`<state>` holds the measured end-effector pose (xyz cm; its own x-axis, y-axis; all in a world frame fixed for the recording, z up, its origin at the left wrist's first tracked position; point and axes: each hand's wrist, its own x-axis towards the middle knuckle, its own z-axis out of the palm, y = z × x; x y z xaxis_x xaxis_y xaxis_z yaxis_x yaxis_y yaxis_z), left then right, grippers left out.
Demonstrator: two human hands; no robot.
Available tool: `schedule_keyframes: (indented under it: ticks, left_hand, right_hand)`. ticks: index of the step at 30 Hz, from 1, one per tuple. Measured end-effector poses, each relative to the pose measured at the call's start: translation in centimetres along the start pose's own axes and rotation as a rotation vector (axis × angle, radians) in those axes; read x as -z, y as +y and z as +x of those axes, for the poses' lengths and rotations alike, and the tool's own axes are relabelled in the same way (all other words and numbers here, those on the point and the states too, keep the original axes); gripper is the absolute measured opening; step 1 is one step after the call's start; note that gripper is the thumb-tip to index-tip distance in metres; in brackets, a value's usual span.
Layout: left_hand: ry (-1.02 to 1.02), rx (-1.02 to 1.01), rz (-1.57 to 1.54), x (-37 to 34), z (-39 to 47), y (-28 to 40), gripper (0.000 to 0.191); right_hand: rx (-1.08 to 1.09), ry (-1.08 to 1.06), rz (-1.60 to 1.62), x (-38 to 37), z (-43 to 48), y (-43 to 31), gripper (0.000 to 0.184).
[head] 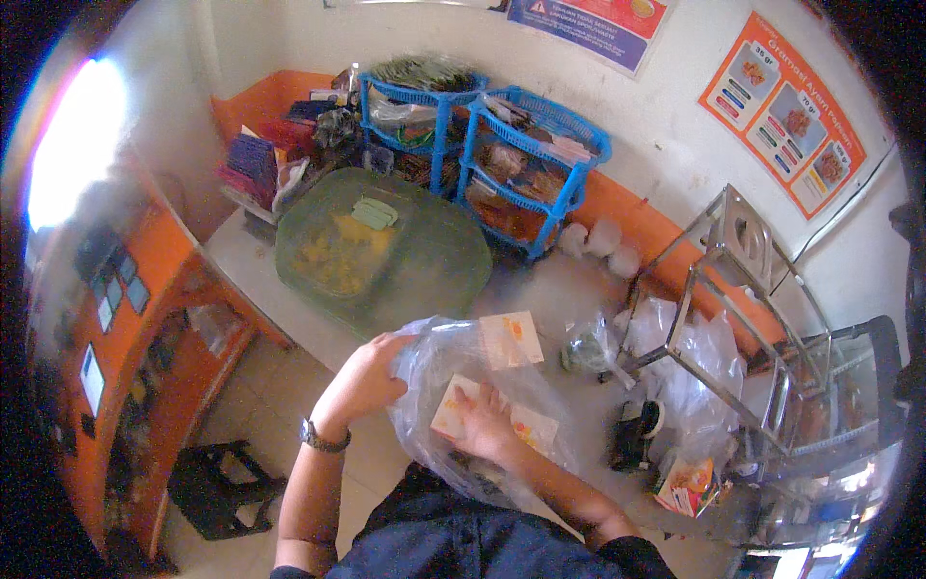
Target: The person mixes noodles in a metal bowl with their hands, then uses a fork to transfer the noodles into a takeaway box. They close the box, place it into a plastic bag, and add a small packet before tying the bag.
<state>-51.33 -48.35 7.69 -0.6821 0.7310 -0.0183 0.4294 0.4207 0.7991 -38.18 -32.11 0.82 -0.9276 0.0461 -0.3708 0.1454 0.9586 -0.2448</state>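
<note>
A large clear plastic bag [434,354] lies at the counter's edge close to my body. My left hand [372,380], with a watch on the wrist, grips the bag's rim on its left side. Inside the bag's mouth, my right hand [485,423] rests on a white printed carton [448,409]; whether the fingers grip it is unclear. Another printed carton [535,427] shows through the plastic to the right of that hand. A flat printed box [511,339] lies at the bag's far edge. The bottom of the bag is hidden.
Beyond the bag sits a green lidded tub [434,268], with blue plastic racks [452,137] behind it. Small plastic bags [589,347], a metal frame stand [680,318] and a black cup-like item [633,438] stand to the right. A black stool [224,485] is on the floor at left.
</note>
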Motion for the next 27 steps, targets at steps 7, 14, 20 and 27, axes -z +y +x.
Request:
schedule_keyframes:
  ticks: [7,14,20,27]
  left_hand:
    - [-0.054,0.152,-0.15,-1.2,-0.8,-0.5,0.062]
    - [-0.031,0.024,-0.015,-2.7,-1.5,0.2,0.064]
    - [-0.007,-0.021,-0.023,-2.9,-2.1,0.2,0.067]
    - [-0.078,-0.083,-0.117,-3.4,0.0,0.9,0.069]
  right_hand:
    - [0.201,0.54,0.512,10.9,0.8,8.7,0.029]
    - [-0.548,0.004,0.042,2.5,13.4,9.5,0.088]
    - [-0.146,0.728,0.253,8.3,7.7,11.1,0.095]
    - [0.661,0.362,0.538,6.3,-5.7,4.4,0.096]
